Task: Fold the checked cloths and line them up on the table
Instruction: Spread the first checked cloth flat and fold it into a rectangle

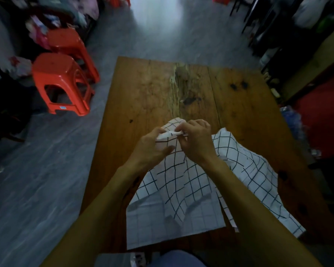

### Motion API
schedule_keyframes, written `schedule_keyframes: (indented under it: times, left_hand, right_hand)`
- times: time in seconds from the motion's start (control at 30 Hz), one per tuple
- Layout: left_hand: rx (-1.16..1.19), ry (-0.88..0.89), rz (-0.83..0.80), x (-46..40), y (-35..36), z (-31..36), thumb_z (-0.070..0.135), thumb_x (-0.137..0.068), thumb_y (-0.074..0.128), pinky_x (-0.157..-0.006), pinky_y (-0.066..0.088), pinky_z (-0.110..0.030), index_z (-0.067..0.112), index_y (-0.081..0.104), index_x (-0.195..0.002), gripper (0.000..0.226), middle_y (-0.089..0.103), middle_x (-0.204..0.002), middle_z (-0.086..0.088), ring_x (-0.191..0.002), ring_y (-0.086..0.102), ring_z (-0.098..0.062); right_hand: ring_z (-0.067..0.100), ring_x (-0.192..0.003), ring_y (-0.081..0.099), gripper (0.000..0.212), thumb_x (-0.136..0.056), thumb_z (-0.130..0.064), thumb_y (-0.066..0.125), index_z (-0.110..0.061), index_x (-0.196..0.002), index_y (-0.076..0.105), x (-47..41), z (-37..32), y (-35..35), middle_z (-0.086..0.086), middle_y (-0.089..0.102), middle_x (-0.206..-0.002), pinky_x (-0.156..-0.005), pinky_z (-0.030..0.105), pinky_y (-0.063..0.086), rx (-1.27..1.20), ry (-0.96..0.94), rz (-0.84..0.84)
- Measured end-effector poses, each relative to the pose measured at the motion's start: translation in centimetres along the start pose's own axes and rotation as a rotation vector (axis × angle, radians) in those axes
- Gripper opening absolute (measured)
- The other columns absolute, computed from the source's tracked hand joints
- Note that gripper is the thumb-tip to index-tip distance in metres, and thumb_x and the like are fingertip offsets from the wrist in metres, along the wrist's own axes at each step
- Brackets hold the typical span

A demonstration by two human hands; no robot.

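Observation:
A white checked cloth (pixel 179 191) hangs lifted over the near half of the wooden table (pixel 143 89). My left hand (pixel 152 145) and my right hand (pixel 196 141) are close together and both pinch its bunched top edge. Under it another checked cloth (pixel 162 228) lies flat at the table's near edge. A further checked cloth (pixel 258 174) lies rumpled to the right, partly behind my right forearm.
Two red plastic stools (pixel 60 81) stand on the grey floor left of the table. Piles of clothing and dark furniture line the back left and right sides. A red surface (pixel 324 120) is at the right.

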State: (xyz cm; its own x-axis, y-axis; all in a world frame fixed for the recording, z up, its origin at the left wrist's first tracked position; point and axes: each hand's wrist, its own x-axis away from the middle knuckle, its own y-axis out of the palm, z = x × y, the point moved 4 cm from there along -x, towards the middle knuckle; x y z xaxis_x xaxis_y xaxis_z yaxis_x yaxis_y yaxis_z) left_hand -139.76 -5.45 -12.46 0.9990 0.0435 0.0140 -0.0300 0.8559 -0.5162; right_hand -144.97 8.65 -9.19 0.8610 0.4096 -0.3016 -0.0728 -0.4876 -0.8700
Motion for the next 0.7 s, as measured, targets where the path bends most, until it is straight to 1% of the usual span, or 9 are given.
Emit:
schedule_keyframes:
  times: [0.07,0.1,0.2,0.3,0.37,0.43,0.53,0.6,0.7]
  left_hand:
    - [0.063,-0.074,-0.026,1.7,1.2,-0.7,0.03,-0.081,0.071,-0.072,0.049,-0.019,0.026,0.046,-0.13,0.055,0.054,-0.116,0.009,-0.099,0.055,-0.007]
    - [0.104,-0.102,-0.036,2.4,2.0,-1.0,0.028,-0.082,0.071,-0.074,0.049,-0.02,0.026,0.047,-0.128,0.052,0.056,-0.116,0.008,-0.1,0.055,-0.007]
    - [0.194,-0.167,-0.055,4.1,3.6,-1.6,0.026,-0.089,0.062,-0.063,0.047,-0.017,0.023,0.059,-0.095,0.007,0.062,-0.088,0.008,-0.082,0.06,-0.007]
    - [0.057,-0.098,0.017,4.3,3.0,-1.0,0.032,-0.097,0.049,-0.048,0.036,-0.012,0.014,0.056,-0.072,0.032,0.055,-0.065,0.005,-0.059,0.052,-0.01]
    - [-0.084,-0.015,0.066,3.5,1.5,0.2,0.028,-0.098,0.047,-0.054,0.042,-0.018,0.016,0.06,-0.079,0.027,0.059,-0.074,0.003,-0.067,0.054,-0.012]
    - [-0.285,0.102,0.093,2.0,0.0,1.8,0.019,-0.097,0.049,-0.065,0.052,-0.029,0.015,0.065,-0.094,0.016,0.064,-0.088,0.0,-0.076,0.058,-0.015]
    - [-0.574,0.266,0.126,0.0,-1.8,5.0,0.009,-0.095,0.049,-0.067,0.053,-0.033,0.015,0.062,-0.097,0.014,0.064,-0.089,-0.005,-0.076,0.059,-0.018]
    - [-0.645,0.34,0.17,-1.1,-2.6,7.1,0.006,-0.094,0.05,-0.066,0.051,-0.031,0.013,0.063,-0.102,0.017,0.064,-0.089,-0.006,-0.077,0.061,-0.021]
    - [-0.725,0.399,0.202,-2.1,-3.5,9.5,0.006,-0.093,0.052,-0.063,0.044,-0.029,0.013,0.064,-0.113,0.024,0.065,-0.091,-0.008,-0.076,0.062,-0.024]
  right_hand:
    - [0.024,-0.092,0.058,0.013,-0.082,-0.015,0.066,-0.019,-0.094,0.068,0.3,-0.7,-1.2,0.001,0.068,-0.087,-0.093,0.04,0.035,-0.022,0.034,0.052]
    - [0.023,-0.091,0.058,0.013,-0.083,-0.015,0.065,-0.018,-0.094,0.068,0.5,-1.0,-1.8,0.001,0.068,-0.088,-0.091,0.04,0.037,-0.038,0.054,0.075]
    - [0.021,-0.089,0.056,0.012,-0.085,-0.017,0.062,-0.017,-0.095,0.069,1.2,-1.3,-4.0,0.003,0.069,-0.091,-0.084,0.042,0.043,-0.091,0.108,0.15]
    - [0.025,-0.09,0.055,0.012,-0.086,-0.021,0.06,-0.015,-0.093,0.067,1.9,-0.7,-5.7,0.005,0.067,-0.091,-0.078,0.038,0.041,-0.046,0.13,0.202]
    - [0.028,-0.099,0.055,0.016,-0.083,-0.019,0.063,-0.013,-0.098,0.065,2.1,-0.1,-6.4,0.007,0.065,-0.098,-0.083,0.036,0.039,0.003,0.111,0.217]
    - [0.029,-0.114,0.051,0.039,-0.077,-0.016,0.07,-0.012,-0.114,0.058,2.1,-0.4,-7.0,0.009,0.061,-0.114,-0.095,0.041,0.041,-0.013,0.026,0.23]
    - [0.027,-0.13,0.039,0.07,-0.073,-0.017,0.072,-0.013,-0.136,0.042,1.2,-1.7,-8.3,0.01,0.052,-0.133,-0.111,0.038,0.029,0.02,-0.172,0.256]
    - [0.027,-0.134,0.035,0.07,-0.074,-0.02,0.071,-0.017,-0.138,0.042,0.2,-2.1,-8.5,0.007,0.053,-0.133,-0.113,0.043,0.023,0.173,-0.264,0.21]
    - [0.027,-0.13,0.043,0.062,-0.078,-0.023,0.07,-0.023,-0.135,0.047,-1.3,-0.8,-8.1,0.002,0.061,-0.124,-0.114,0.051,0.019,0.305,-0.182,0.056]
